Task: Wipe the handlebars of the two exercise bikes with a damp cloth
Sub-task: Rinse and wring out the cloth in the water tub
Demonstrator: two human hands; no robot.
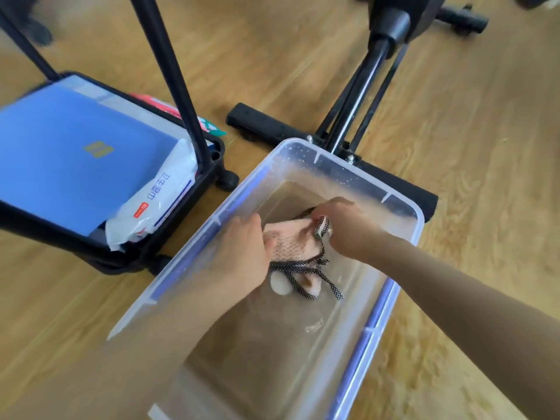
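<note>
A pink waffle-textured cloth with black-and-white checkered edging is stretched between both hands inside a clear plastic tub holding shallow water. My left hand grips its left end and my right hand grips its right end. Loose trim hangs down toward the water. Behind the tub stands an exercise bike frame with its black base bar on the floor. No handlebars are in view.
A black wheeled cart sits to the left, carrying a blue box and a white wipes pack. Two black cart posts rise at the upper left. A second base bar lies at the top right. The floor is light wood.
</note>
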